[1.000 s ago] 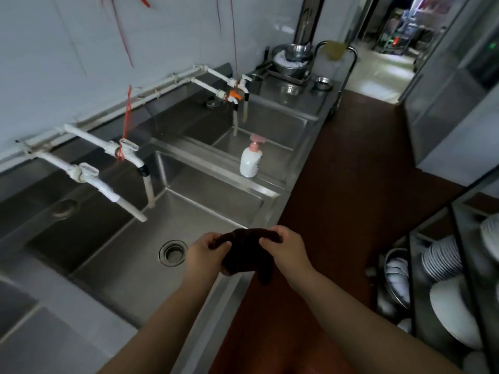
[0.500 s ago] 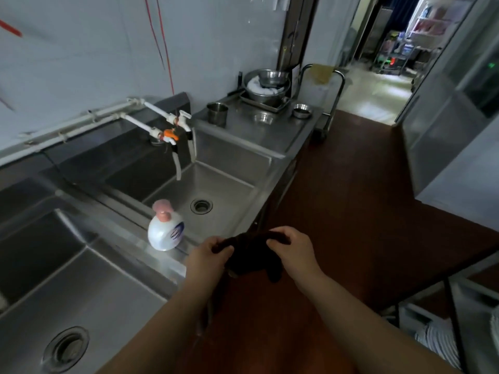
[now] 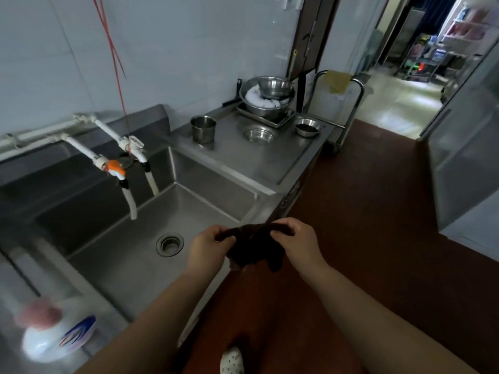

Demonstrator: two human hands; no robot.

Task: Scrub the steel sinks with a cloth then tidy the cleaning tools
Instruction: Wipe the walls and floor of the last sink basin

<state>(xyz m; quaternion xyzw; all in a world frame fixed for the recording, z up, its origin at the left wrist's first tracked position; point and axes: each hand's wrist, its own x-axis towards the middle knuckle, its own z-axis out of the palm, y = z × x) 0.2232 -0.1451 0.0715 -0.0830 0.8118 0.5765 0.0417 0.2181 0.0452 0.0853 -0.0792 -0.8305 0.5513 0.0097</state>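
Note:
A dark brown cloth [image 3: 255, 248] hangs bunched between my two hands above the front rim of the steel sink [image 3: 189, 209]. My left hand [image 3: 208, 248] pinches its left end and my right hand [image 3: 298, 242] pinches its right end. The basin is bare, with a round drain [image 3: 169, 244] in its floor and two white taps [image 3: 127, 168] reaching over it from the back. A white soap bottle with a pink pump [image 3: 54, 336] stands blurred on the divider at the lower left.
Right of the sink a steel counter [image 3: 270, 157] carries a steel cup [image 3: 203, 129], small bowls [image 3: 307, 127] and stacked large bowls on a tray [image 3: 266, 95]. A trolley handle with a yellow cloth [image 3: 337, 81] stands beyond. Red-brown floor [image 3: 364, 211] runs to the right.
The view has moved right along the sinks: the soap bottle slid to the lower left and the far basin is now in front. Both hands still hold the cloth.

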